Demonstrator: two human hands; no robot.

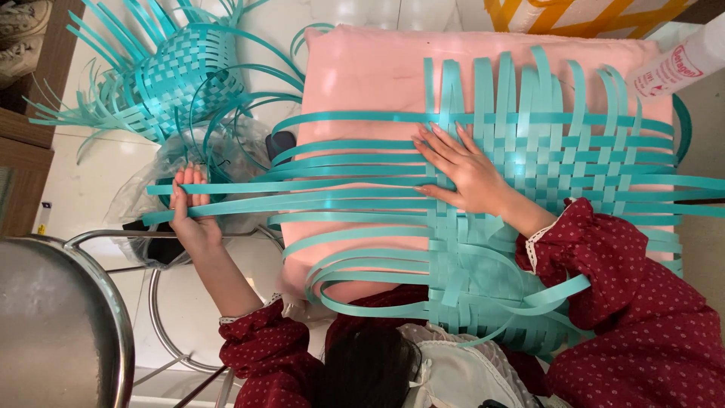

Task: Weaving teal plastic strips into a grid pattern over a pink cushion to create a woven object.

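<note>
On the pink cushion (362, 75) lies a teal woven mat (529, 174); the right hand (464, 170) presses flat, released, on it. The left hand (189, 208) grasps loose teal strips (302, 198); beyond sits a half-woven teal basket (177, 79).

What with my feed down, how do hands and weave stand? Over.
Left hand clamped on loose teal strips. Right hand flat on woven mat over pink cushion. Nothing blocking either.

Bright, even, soft daylight-like lighting throughout; faint shadows only under the teal strips (355, 202) on the pink cushion (362, 75). Glossy white glare on the woven mat (529, 162) near its middle and on the metal stool seat (53, 317) at lower left. Sharp in the centre; slightly soft towards the corners. Rotated sideways.
</note>
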